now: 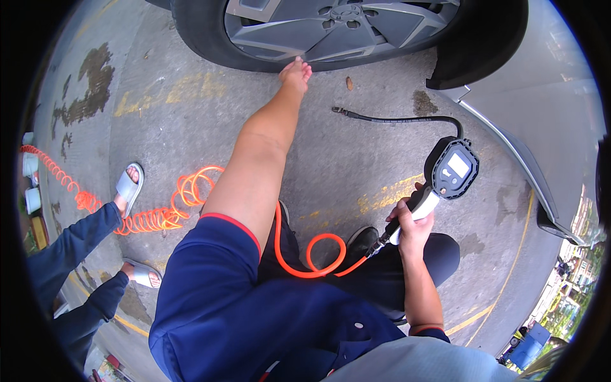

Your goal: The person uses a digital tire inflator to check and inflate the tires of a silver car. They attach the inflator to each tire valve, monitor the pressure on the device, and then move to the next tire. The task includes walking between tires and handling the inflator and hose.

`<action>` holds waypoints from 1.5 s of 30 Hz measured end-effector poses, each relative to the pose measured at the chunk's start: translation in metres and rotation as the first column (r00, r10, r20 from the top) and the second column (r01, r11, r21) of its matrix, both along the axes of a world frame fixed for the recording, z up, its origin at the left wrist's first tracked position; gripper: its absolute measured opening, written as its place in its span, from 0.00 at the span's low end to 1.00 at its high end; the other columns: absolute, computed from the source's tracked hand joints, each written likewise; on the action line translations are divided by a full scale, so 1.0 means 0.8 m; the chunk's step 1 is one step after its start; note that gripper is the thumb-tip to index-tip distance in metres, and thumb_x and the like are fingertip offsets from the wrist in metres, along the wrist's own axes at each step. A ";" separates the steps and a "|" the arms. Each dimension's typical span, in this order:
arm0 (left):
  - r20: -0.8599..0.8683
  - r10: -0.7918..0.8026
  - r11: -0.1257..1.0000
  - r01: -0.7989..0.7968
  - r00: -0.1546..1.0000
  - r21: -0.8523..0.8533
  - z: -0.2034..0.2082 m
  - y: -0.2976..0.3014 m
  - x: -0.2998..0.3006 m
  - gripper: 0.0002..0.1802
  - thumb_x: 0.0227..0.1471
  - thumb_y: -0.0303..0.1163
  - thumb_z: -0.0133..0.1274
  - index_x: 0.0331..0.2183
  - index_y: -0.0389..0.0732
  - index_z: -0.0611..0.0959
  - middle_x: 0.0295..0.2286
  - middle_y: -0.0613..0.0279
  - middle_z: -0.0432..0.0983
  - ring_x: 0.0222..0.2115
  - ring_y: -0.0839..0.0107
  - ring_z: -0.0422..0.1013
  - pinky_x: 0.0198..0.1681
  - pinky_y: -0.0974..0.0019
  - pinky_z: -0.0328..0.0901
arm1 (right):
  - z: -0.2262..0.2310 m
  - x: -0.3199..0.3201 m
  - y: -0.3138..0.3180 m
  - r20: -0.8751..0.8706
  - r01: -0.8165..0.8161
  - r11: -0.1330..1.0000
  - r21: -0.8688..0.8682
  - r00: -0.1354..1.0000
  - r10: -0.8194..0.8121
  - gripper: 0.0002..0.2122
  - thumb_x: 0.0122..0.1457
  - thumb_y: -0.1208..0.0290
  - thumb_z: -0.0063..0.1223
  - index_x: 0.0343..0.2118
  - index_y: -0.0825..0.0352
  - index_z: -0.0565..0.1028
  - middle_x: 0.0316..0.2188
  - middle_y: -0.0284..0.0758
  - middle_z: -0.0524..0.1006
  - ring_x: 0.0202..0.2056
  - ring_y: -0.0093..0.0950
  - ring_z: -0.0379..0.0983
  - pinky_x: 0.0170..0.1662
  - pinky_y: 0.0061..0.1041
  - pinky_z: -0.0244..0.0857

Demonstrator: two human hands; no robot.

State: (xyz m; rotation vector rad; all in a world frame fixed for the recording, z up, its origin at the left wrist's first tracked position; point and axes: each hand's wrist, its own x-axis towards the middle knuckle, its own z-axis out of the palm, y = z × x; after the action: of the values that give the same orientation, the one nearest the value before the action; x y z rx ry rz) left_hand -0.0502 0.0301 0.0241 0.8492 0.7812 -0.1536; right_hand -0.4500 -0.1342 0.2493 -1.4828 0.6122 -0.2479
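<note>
The tire inflator gauge (452,169), with a pale screen, is held above the ground (363,162) beside the car (541,83), its handle wrapped by the right hand (414,229). A short black hose (407,120) curves leftward from its head, the metal tip free. An orange hose (293,272) leaves the handle's lower end and loops; orange coils (162,218) lie toward the ground's left edge, beside another person's sandals (132,190). The left hand (295,74) reaches the lower side of the wheel (398,32), fingers bunched; whether they pinch anything, I cannot tell.
</note>
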 end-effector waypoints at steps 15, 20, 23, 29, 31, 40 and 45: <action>0.000 0.245 0.947 -0.239 0.970 -0.215 -0.021 -0.016 0.047 0.17 0.47 0.14 0.59 0.39 0.31 0.70 0.32 0.51 0.76 0.25 0.64 0.75 0.29 0.68 0.75 | -0.007 -0.001 -0.010 -0.061 0.037 0.998 0.047 0.998 -0.035 0.26 0.54 0.83 0.52 0.55 0.71 0.56 0.26 0.35 0.71 0.21 0.24 0.72 0.25 0.23 0.70; -0.040 0.198 0.967 -0.201 0.979 -0.154 -0.010 -0.016 0.046 0.12 0.49 0.15 0.58 0.36 0.32 0.74 0.30 0.54 0.76 0.24 0.69 0.74 0.25 0.71 0.72 | -0.007 -0.002 -0.009 -0.045 0.018 0.998 0.055 0.999 -0.016 0.25 0.54 0.84 0.51 0.55 0.71 0.56 0.26 0.35 0.71 0.21 0.24 0.72 0.26 0.23 0.70; -0.036 0.217 0.963 -0.220 0.975 -0.154 -0.005 -0.020 0.046 0.08 0.50 0.15 0.57 0.34 0.32 0.75 0.28 0.55 0.76 0.23 0.71 0.73 0.23 0.72 0.70 | -0.006 -0.001 -0.007 -0.036 0.008 0.999 0.049 0.999 -0.006 0.25 0.54 0.83 0.51 0.55 0.71 0.56 0.26 0.35 0.71 0.21 0.24 0.72 0.26 0.23 0.70; -0.070 0.379 0.915 -0.385 0.923 -0.125 0.005 -0.038 0.046 0.05 0.52 0.16 0.53 0.34 0.32 0.76 0.26 0.55 0.76 0.21 0.71 0.72 0.20 0.75 0.68 | -0.005 -0.002 -0.006 -0.058 0.028 0.998 0.058 0.998 -0.025 0.25 0.54 0.83 0.52 0.55 0.70 0.57 0.26 0.34 0.71 0.22 0.23 0.72 0.25 0.24 0.70; -0.116 0.436 0.883 -0.449 0.892 -0.137 0.010 -0.045 0.046 0.04 0.52 0.17 0.53 0.33 0.33 0.76 0.25 0.55 0.76 0.20 0.72 0.72 0.21 0.76 0.68 | -0.007 -0.004 -0.008 -0.063 0.025 0.999 0.034 0.998 -0.023 0.25 0.54 0.84 0.52 0.55 0.70 0.57 0.26 0.34 0.71 0.22 0.23 0.71 0.25 0.23 0.69; -0.116 0.227 0.918 -0.252 0.967 -0.307 0.002 -0.030 0.048 0.00 0.54 0.19 0.50 0.31 0.33 0.75 0.26 0.56 0.76 0.21 0.72 0.72 0.22 0.73 0.68 | -0.028 -0.010 -0.003 -0.152 -0.104 0.973 -0.206 0.986 0.073 0.15 0.50 0.78 0.62 0.36 0.67 0.65 0.24 0.31 0.75 0.24 0.18 0.72 0.28 0.21 0.67; -0.113 0.178 0.955 -0.199 0.978 -0.218 0.000 -0.020 0.043 0.01 0.53 0.20 0.53 0.29 0.34 0.77 0.28 0.57 0.77 0.23 0.71 0.73 0.25 0.72 0.69 | -0.024 -0.006 0.004 -0.164 -0.120 0.968 -0.222 0.983 0.084 0.15 0.50 0.79 0.61 0.36 0.67 0.65 0.23 0.31 0.75 0.23 0.19 0.72 0.27 0.21 0.67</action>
State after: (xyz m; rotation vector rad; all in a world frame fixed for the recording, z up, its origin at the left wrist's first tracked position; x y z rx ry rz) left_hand -0.0159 0.0138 0.0241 0.5491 0.9079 -0.1103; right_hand -0.4552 -0.1312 0.2302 -1.7651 0.6441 -0.1278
